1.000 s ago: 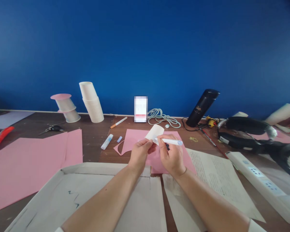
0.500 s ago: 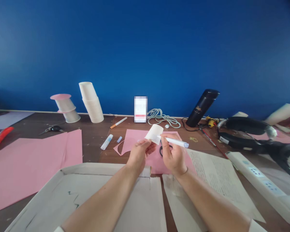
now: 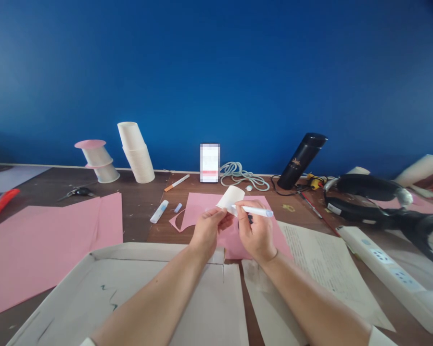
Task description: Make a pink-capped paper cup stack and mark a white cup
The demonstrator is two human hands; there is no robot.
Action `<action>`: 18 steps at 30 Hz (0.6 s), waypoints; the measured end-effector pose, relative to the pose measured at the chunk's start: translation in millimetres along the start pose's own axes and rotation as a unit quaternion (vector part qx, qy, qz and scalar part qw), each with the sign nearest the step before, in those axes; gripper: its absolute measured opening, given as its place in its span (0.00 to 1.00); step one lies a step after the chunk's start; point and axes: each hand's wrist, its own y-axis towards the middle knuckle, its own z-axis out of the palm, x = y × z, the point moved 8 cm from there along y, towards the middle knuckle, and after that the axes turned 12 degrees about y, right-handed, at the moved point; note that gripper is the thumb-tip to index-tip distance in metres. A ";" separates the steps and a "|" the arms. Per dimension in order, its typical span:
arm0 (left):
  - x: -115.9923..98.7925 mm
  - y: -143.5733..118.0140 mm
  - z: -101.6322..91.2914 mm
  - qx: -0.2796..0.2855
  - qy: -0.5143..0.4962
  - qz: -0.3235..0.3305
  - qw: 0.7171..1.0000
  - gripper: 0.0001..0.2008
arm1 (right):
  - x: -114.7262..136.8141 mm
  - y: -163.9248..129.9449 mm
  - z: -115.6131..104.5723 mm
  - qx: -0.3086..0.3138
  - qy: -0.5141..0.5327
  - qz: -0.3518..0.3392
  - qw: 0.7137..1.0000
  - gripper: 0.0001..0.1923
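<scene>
My left hand (image 3: 210, 228) is closed on the lower edge of a small white paper cup (image 3: 231, 196), which is tilted above the pink paper (image 3: 198, 206). In my right hand (image 3: 256, 233) is a slim white pen (image 3: 256, 210) with a pale blue end, gripped between thumb and fingers. Its tip points left and meets the cup's lower right side, though whether it touches is hard to tell. Behind my right fingers a bit of something black shows, mostly hidden. A clear tube with a blue label (image 3: 159, 211) and a small bluish cap (image 3: 178, 207) lie left of my hands.
A stack of paper cups (image 3: 139, 161) and a pink-topped cup piece (image 3: 97, 161) stand at the back left. A phone (image 3: 210, 163), coiled cable (image 3: 238, 175) and black flask (image 3: 301, 161) line the wall. A power strip (image 3: 386, 269) lies right; a white box lid (image 3: 147, 298) lies in front.
My right hand and the pen have shifted slightly left, with the tip further over the cup. The black rings beneath that hand are now mostly covered. My left hand has barely moved.
</scene>
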 end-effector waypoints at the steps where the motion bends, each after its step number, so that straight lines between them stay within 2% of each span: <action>1: 0.0 -0.1 -0.2 -0.001 0.003 0.001 1.000 0.08 | -0.1 -0.1 0.1 0.000 0.001 0.001 1.000 0.07; 4: -0.6 -1.0 0.0 -0.002 -0.007 -0.003 1.000 0.06 | 1.8 0.2 0.2 0.008 0.009 -0.002 1.000 0.06; 10: 0.7 -2.0 -5.3 -0.048 -0.056 -0.044 0.996 0.03 | -1.0 1.6 -12.7 -0.048 0.042 0.015 0.998 0.07; 18: 0.8 -0.6 -3.1 -0.024 -0.047 -0.040 0.998 0.03 | -6.2 -2.3 -2.2 -0.010 0.017 0.019 1.000 0.06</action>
